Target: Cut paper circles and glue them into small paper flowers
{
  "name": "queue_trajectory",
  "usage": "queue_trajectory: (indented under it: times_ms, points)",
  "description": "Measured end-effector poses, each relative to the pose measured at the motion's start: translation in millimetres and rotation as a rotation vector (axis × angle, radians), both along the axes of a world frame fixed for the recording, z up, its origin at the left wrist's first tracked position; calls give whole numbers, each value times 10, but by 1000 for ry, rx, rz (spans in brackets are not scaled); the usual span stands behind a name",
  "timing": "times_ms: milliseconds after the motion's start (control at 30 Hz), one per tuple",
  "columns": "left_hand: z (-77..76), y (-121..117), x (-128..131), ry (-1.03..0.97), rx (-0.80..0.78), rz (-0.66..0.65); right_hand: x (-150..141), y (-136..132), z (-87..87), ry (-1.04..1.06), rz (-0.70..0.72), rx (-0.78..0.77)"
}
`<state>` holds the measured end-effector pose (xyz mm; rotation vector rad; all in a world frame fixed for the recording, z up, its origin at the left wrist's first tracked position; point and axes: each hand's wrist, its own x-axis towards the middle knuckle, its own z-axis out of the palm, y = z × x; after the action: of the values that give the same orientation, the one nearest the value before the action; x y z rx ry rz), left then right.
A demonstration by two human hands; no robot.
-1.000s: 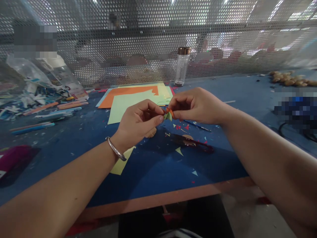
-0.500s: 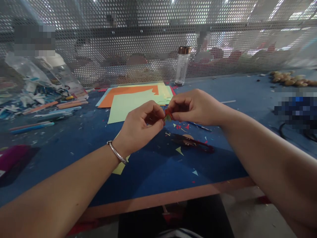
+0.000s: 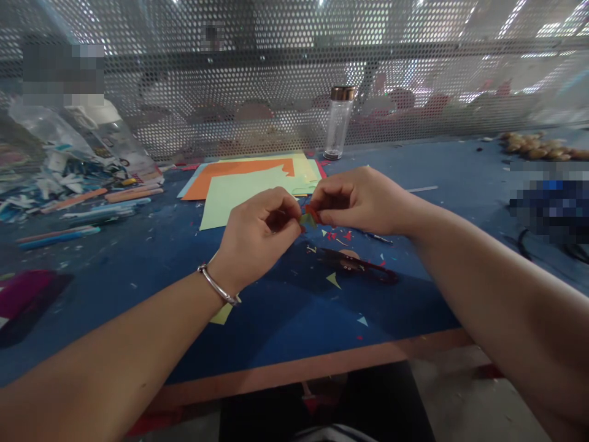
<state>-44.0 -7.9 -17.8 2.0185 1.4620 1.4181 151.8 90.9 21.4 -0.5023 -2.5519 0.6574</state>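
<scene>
Between my two hands is a small orange and yellow-green piece of paper [image 3: 310, 217], partly hidden by fingertips. My left hand [image 3: 262, 230] pinches its left side, thumb and forefinger closed. From the right, my right hand [image 3: 356, 201] pinches the other side in the same way. Beneath them on the blue table lie dark-handled scissors [image 3: 359, 263], partly in shadow. Small red and yellow paper scraps surround the scissors, with a larger yellow scrap [image 3: 333, 280] just in front. Behind my left hand lies a pale green sheet [image 3: 243, 190] with a ragged cut edge.
An orange sheet [image 3: 196, 184] lies under the green one. A clear bottle [image 3: 337, 126] stands at the back, before a perforated metal screen [image 3: 276, 80]. Several pens and sticks [image 3: 110, 212] and another bottle [image 3: 119, 144] are at left. A purple object [image 3: 27, 294] sits near the left edge.
My left hand has shifted slightly left, and more of the yellow-green part of the paper shows between the fingers. My right hand stays almost in place.
</scene>
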Motion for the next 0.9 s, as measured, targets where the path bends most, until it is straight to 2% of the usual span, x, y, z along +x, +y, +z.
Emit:
queue_trajectory:
  times_ms: [267,633,900]
  points:
    - [-9,24,28,-144,-95,-12,4,-1,6,4,-20,4]
    - [-65,38,49,-119,-132,-19,-8,-22,-4,-25,-27,27]
    - [-54,34,51,-49,-84,44,-24,-39,-8,-33,-48,49]
